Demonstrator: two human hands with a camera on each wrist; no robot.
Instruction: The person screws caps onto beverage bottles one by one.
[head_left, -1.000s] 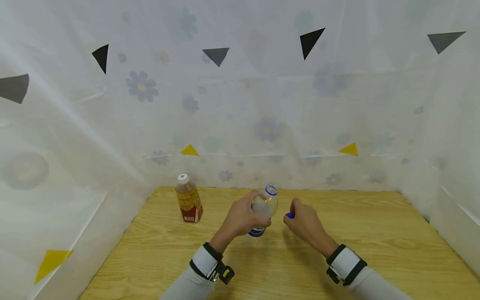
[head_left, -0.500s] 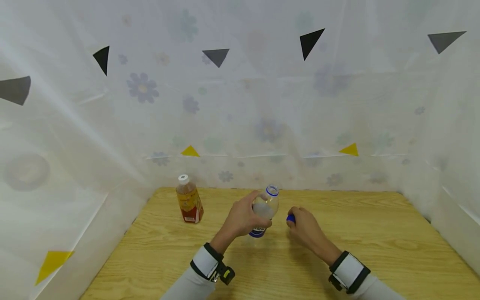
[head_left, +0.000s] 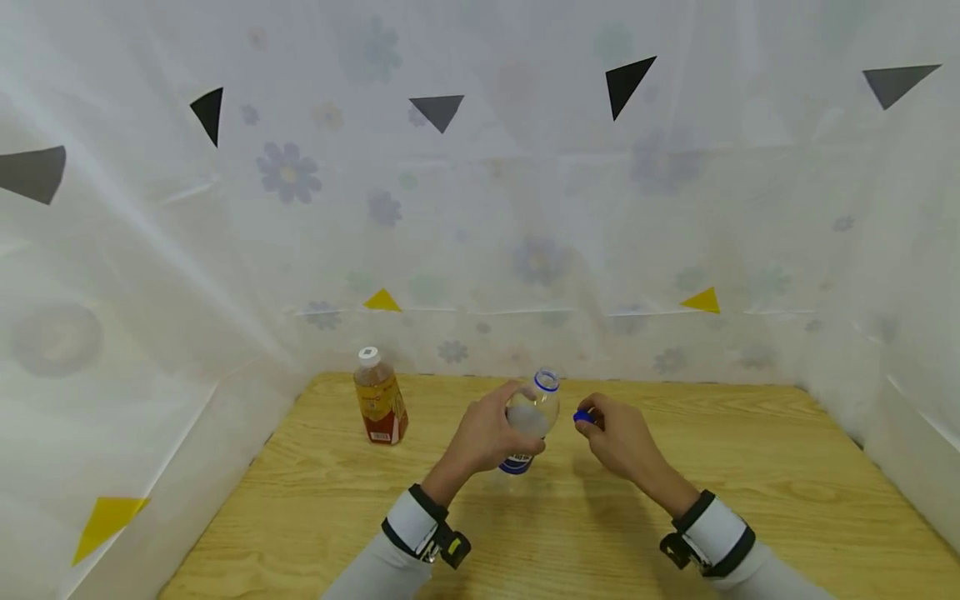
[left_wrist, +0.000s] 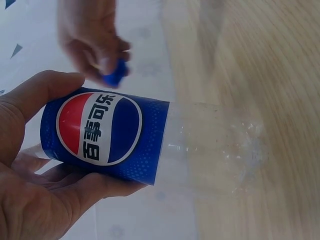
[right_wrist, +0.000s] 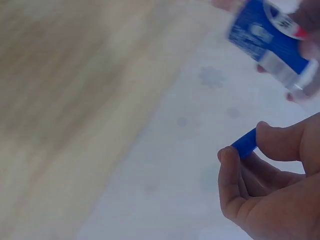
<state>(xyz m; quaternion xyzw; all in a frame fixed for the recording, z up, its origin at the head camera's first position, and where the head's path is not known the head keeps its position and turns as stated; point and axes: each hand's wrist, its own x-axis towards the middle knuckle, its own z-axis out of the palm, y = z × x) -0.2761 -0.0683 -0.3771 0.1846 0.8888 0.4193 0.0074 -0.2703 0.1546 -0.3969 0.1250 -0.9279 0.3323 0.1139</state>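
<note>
My left hand (head_left: 483, 429) grips a clear plastic soda bottle (left_wrist: 107, 131) around its upper body. A blue label with a red, white and blue round logo wraps the bottle, and its lower part is see-through with no drink visible in it. The mouth is uncapped, with a blue ring around the neck. To the right of the bottle, my right hand (head_left: 626, 442) pinches a blue bottle cap (right_wrist: 246, 143) between thumb and fingers, apart from the neck. In the left wrist view the cap shows beyond the label, slightly blurred.
A capped bottle (head_left: 380, 402) of amber drink with a white cap and a yellow and red label stands at the table's back left. The wooden table (head_left: 300, 517) ends at a pale sheet wall (head_left: 480, 250) with flower prints and triangles.
My right hand dipped a little and moved right from the bottle, then rose again, still pinching the cap. The left hand and the bottle have hardly moved.
</note>
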